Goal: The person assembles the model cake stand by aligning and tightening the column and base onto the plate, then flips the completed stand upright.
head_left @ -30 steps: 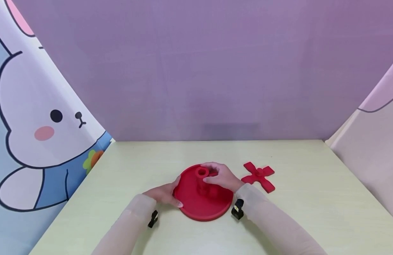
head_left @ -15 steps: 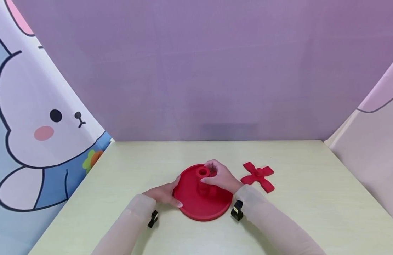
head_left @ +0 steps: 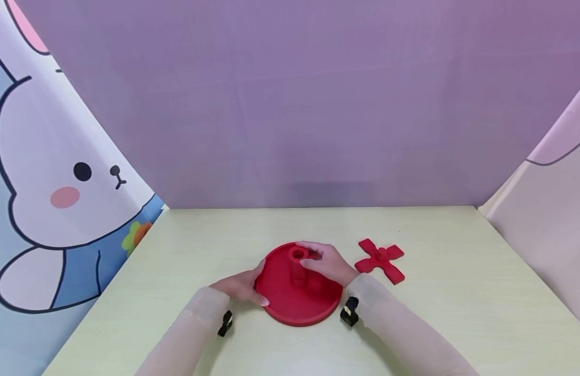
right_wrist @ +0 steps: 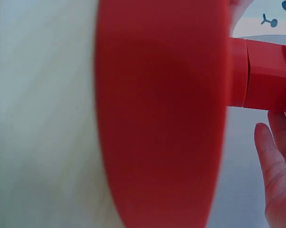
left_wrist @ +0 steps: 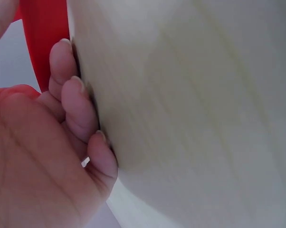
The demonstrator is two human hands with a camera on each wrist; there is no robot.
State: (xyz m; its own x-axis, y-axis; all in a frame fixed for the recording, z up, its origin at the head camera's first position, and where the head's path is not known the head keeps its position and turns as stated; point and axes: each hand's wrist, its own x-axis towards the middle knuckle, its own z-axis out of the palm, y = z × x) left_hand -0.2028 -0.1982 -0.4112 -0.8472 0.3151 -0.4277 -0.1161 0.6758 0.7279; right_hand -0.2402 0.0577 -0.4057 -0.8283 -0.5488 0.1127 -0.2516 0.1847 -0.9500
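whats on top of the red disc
A red post with a hole in its top stands on the disc, held near the top by the right hand. That hand covers part of the disc's surface, so anything there can't be seen.

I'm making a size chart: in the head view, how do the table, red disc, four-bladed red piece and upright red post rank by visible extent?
1. Table
2. Red disc
3. Four-bladed red piece
4. Upright red post, seen partly from above, which may shorten it
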